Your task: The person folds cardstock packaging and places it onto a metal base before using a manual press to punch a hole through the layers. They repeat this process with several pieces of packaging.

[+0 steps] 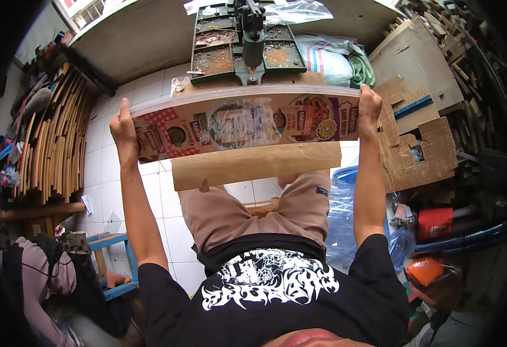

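Note:
A long rectangular panel [244, 124], printed with pictures of food, spans the space in front of me. It has a pale, shiny strip along its far edge and a worn whitish patch in the middle. My left hand [124, 132] grips its left end, thumb up along the edge. At the right end my right hand [369, 107] is closed round the edge. Beneath and nearer to me, a bare wooden board [259, 166] shows above my thighs; the panel hides part of it. I cannot tell whether the two touch.
Beyond the panel stands a green metal machine [253, 49] with compartment trays [213, 59] of small parts. Wooden slats [57, 136] are stacked at the left, and a blue frame [112, 266] stands below them. Cut brown boards [421, 153] and piled wood scraps [478, 69] fill the right.

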The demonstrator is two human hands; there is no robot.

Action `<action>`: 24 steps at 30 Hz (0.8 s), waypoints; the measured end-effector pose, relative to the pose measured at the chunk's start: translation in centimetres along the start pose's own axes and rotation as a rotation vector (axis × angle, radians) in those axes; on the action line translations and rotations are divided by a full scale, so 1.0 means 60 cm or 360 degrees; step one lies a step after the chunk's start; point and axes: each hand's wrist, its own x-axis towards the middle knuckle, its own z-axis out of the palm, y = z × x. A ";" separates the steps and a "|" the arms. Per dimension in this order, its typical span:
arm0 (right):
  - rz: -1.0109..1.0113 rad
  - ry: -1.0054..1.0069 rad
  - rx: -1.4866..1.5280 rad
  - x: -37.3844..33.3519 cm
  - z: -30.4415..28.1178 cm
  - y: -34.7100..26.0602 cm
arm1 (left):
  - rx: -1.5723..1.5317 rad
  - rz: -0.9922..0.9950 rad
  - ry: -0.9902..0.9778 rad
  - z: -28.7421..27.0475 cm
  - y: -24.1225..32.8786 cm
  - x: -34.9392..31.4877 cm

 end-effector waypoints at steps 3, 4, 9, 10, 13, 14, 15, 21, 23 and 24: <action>0.0042 -0.0037 0.0042 -0.003 -0.023 -0.008 | -0.0071 0.0052 -0.0005 -0.007 -0.004 -0.020; 0.0022 -0.0002 0.0056 -0.001 -0.030 -0.006 | -0.0142 0.0059 0.0009 -0.007 0.006 -0.040; -0.0341 0.0268 0.0020 0.059 -0.126 -0.010 | -0.0310 0.0206 0.0020 -0.018 0.012 -0.143; -0.0387 0.0353 -0.0008 0.084 -0.179 -0.022 | -0.0408 0.0384 0.0009 0.000 0.017 -0.162; -0.0241 0.0347 0.0452 0.103 -0.248 -0.130 | -0.0676 0.0520 -0.0189 0.021 0.009 -0.231; -0.0271 0.0322 0.0387 0.114 -0.261 -0.166 | -0.0772 0.0528 -0.0185 0.026 0.008 -0.252; -0.0296 0.0289 0.0332 0.128 -0.271 -0.201 | -0.0871 0.0534 -0.0192 0.028 0.007 -0.273; -0.0785 0.0403 -0.0337 0.203 -0.332 -0.327 | -0.0873 0.0540 -0.0827 0.079 -0.009 -0.351; -0.0985 0.0324 -0.0295 0.214 -0.341 -0.363 | -0.1000 0.0290 -0.1165 0.110 -0.027 -0.386; -0.1179 0.0227 -0.0247 0.225 -0.345 -0.385 | -0.0995 0.0271 -0.1398 0.119 -0.026 -0.401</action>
